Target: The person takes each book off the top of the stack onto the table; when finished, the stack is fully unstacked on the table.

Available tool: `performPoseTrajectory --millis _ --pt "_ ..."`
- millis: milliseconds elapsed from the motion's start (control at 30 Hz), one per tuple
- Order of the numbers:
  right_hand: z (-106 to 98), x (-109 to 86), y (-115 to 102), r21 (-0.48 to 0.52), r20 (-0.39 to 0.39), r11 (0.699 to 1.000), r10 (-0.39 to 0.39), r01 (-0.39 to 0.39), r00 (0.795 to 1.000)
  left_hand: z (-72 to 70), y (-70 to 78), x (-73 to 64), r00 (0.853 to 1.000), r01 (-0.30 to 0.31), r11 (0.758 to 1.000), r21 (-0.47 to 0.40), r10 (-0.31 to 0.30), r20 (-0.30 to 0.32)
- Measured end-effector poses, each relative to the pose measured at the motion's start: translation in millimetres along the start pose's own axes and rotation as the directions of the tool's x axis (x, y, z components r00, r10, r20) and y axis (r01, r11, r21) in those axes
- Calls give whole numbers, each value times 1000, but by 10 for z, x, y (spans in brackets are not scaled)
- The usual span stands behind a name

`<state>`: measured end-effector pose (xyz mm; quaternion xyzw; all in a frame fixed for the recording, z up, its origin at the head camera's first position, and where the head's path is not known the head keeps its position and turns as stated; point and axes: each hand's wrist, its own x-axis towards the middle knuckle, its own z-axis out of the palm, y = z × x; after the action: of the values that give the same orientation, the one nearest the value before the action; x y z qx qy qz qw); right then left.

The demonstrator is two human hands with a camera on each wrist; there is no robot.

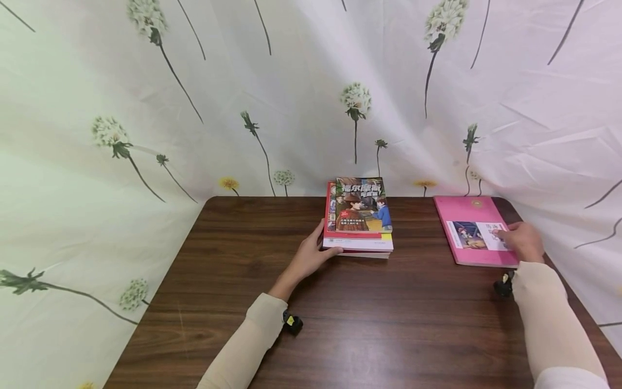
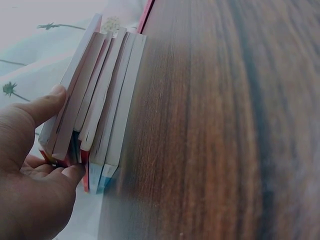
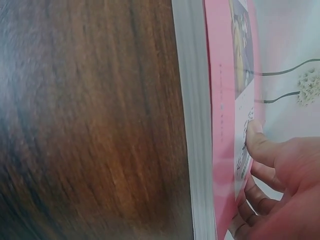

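Note:
A stack of books (image 2: 107,100) stands at the table's back middle, topped by a comic-style book (image 1: 363,208) showing two figures. Beneath it, the edges of a red book (image 1: 331,197) and a white-covered book (image 1: 357,243) stick out. My left hand (image 1: 311,253) grips the stack's near left corner, thumb against the upper books' page edges, fingers curled at the side. To the right lies a thick pink book (image 1: 468,209) with a picture and white label. My right hand (image 1: 524,242) holds its right edge, thumb on the cover and fingers bent at the side, partly hidden.
Both lie on a dark wooden table (image 1: 418,319). A white curtain (image 1: 301,108) printed with dandelions hangs right behind the table's back edge and along its sides. Bare wood (image 1: 412,221) separates the stack from the pink book.

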<state>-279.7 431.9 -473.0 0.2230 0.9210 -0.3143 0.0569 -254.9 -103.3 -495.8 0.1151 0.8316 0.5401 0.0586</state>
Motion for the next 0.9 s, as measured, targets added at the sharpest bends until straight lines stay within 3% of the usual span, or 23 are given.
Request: performPoseTrajectory --millis 200,333,567,900 --pt "-13 -9 23 -39 -7 999 -33 33 999 9 -4 -4 1000 -3 1000 -10 3 6" --pt "-17 -9 -8 -72 -59 992 -109 104 992 3 -1 0 1000 -6 1000 -18 6 5" --pt "3 -44 -198 -182 -212 960 -248 211 945 -8 9 -3 1000 -11 1000 5 11 3" --pt "-13 -238 -714 -110 -270 927 -376 359 886 -2 11 -11 1000 2 1000 6 -2 2"
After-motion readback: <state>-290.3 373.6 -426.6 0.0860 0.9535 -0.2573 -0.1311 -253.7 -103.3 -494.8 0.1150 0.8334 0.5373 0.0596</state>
